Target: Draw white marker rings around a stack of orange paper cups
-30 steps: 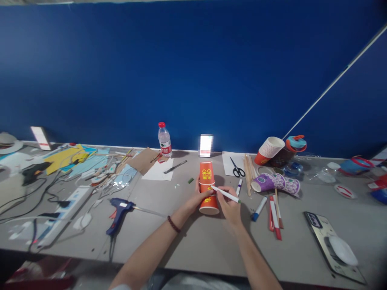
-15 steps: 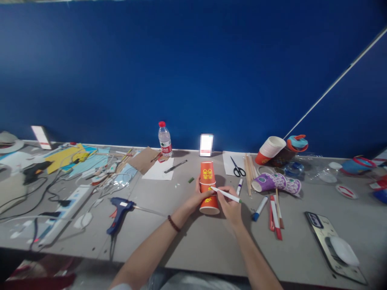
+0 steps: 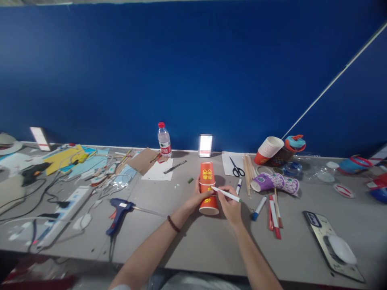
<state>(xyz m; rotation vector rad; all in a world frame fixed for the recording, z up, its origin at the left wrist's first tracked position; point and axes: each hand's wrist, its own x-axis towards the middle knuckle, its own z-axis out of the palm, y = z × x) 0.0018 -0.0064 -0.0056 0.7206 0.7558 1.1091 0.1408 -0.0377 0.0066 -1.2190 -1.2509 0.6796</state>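
Two markers point(image 3: 264, 203) lie beside right hand point(image 3: 230, 204).

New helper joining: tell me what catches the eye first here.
At the table's middle, the left hand steadies stacked red paper cups while the right hand holds a white marker against them. A blue glue gun lies to their left; a water bottle stands by the blue wall.
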